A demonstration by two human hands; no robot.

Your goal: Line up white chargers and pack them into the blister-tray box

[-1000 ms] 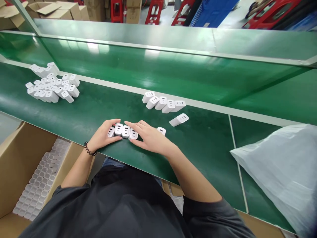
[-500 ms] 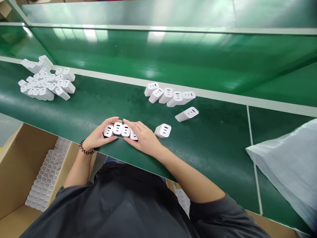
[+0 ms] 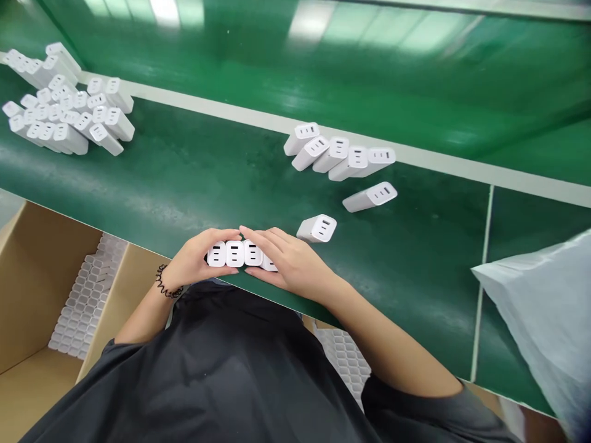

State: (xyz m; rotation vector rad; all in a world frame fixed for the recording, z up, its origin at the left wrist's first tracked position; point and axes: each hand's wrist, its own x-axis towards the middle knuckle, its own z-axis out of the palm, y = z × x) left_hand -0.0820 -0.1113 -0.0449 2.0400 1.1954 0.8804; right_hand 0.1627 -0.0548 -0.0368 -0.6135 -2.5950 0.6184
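Observation:
Several white USB chargers [image 3: 234, 253] stand side by side in a short row near the bench's front edge, port faces up. My left hand [image 3: 196, 257] curls around the left end of the row, fingers behind and thumb in front. My right hand [image 3: 289, 261] wraps the right end the same way and partly hides the last charger. Just beyond my right hand is a single white charger [image 3: 317, 228]. Another lone charger [image 3: 370, 197] leans farther back to the right.
A small group of chargers [image 3: 338, 154] stands by the pale rail, and a larger cluster [image 3: 64, 114] is at the far left. A white plastic sheet [image 3: 540, 307] covers the bench's right side. Below the edge, a cardboard box [image 3: 50, 277] holds packed trays [image 3: 90, 301].
The view has tilted down and come closer. The chargers between my hands now line up in a straighter row, drawn nearer the bench edge.

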